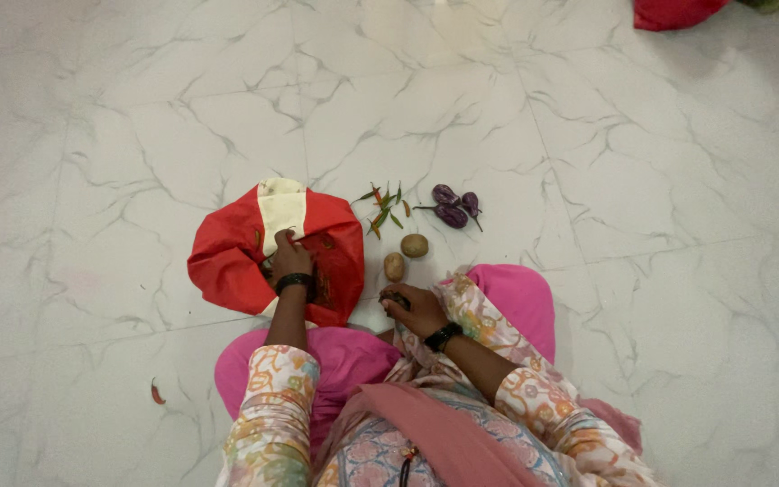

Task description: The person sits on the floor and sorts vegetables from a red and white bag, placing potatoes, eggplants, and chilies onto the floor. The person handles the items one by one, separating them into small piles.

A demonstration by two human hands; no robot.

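A person sits on a white marble floor (137, 135), seen from above, with pink-clad knees spread. The left hand (289, 257) reaches into the mouth of a red cloth bag (227, 257) with a cream stripe, which lies on the floor at about eleven o'clock from the lap; the fingers curl down into the opening, but what they grip, if anything, cannot be told. The right hand (416, 308) rests low at about one o'clock from the lap, fingers closed around a small dark round thing (393, 296), too hidden to name. Just beyond it, at twelve o'clock from that hand, lie two brown potatoes (405, 255), near each other. Further out at twelve o'clock sits a loose scatter of green and red chillies (384, 209), and to their three o'clock a cluster of small purple brinjals (453, 206) with stems. A single red chilli (156, 392) lies apart at nine o'clock from the left elbow. Both wrists wear dark bands.
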